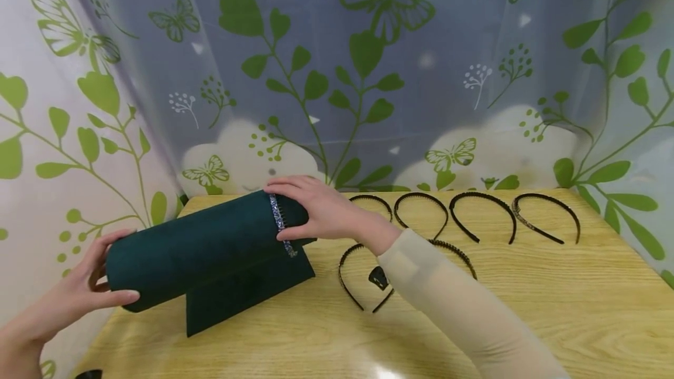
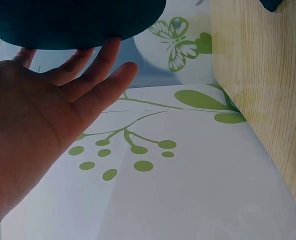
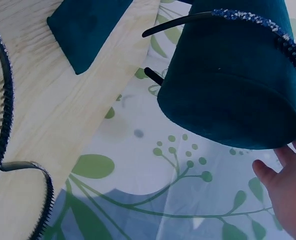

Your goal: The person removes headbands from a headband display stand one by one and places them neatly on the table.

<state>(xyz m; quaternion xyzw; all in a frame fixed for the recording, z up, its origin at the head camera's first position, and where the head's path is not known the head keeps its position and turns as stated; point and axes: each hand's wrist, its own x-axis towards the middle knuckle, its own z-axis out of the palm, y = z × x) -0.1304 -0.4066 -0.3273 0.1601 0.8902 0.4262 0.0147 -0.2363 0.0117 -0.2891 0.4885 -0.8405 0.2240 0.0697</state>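
Note:
A dark green velvet headband stand [image 1: 195,244], a thick roll on a flat base [image 1: 237,303], is held tilted over the left of the table. My left hand [image 1: 68,291] grips the roll's left end, thumb in front and fingers behind. Around the right end sits a blue and silver glitter headband [image 1: 277,215], its black tips jutting past the roll in the right wrist view. My right hand [image 1: 332,209] holds this headband, thumb at the front and fingers over the top. The left wrist view shows fingertips of the left hand [image 2: 33,110] against the roll's end.
Several dark headbands [image 1: 481,194] stand in a row along the table's back. More lie nearer, behind the right sleeve, with a black claw clip [image 1: 378,278] among them. Patterned curtains [image 1: 421,75] enclose the wooden table [image 1: 579,309]. A dark object [image 1: 88,374] shows at bottom left.

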